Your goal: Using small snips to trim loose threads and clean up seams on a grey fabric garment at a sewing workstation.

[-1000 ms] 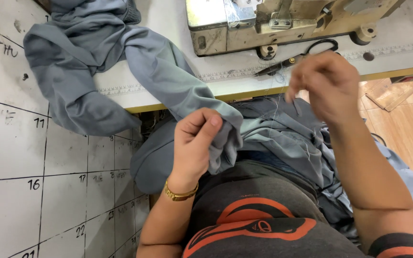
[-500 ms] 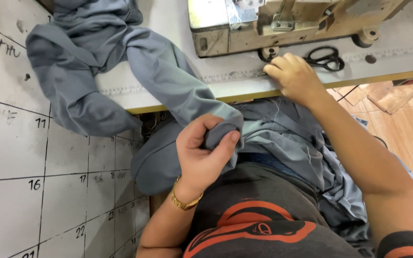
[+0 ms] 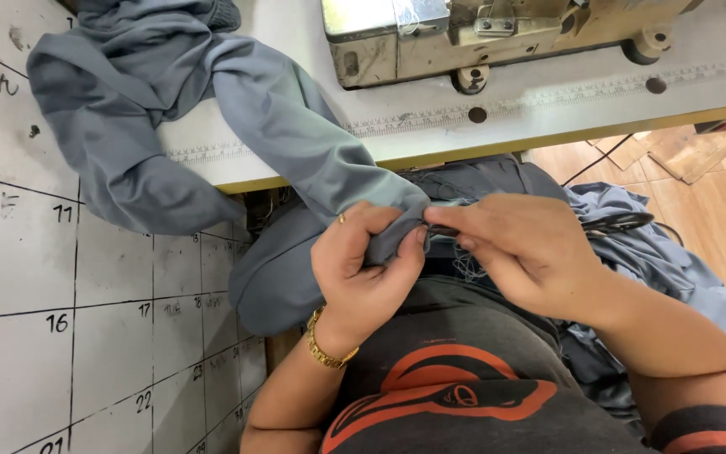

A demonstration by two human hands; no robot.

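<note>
**Now both hands meet at the grey cloth**

Right now your left hand (image 3: 363,269) is closed around a bunched fold of the grey garment (image 3: 296,134), thumb and fingers pressed together on the cloth just below the counter (image 3: 548,109) edge. A gold bracelet (image 3: 323,346) sits on that wrist, and a ring shows on one finger.

Your right hand (image 3: 531,252) comes in from the other side and meets the left at the same fold. Its fingers are curled shut around a pair of dark scissors (image 3: 611,224); the handles stick out past the back of the hand, and the blades point toward the pinched cloth (the tips are hidden between your fingers, so you cannot tell whether they touch the fabric). Loose threads hang just under the spot where the two hands meet.

From your left hand the garment runs up as a long sleeve-like length, over the counter edge and onto the white top, where the rest of it lies heaped at the far left corner, part of it drooping over the side. More grey and blue fabric (image 3: 674,269) is piled in your lap and spills to your right above the wooden floor (image 3: 716,168).

On the counter, well apart from the hands, stands the beige sewing machine (image 3: 481,34). A printed ruler strip runs along the counter's front edge. To your left is a white board (image 3: 27,319) ruled into squares with handwritten marks.
</note>
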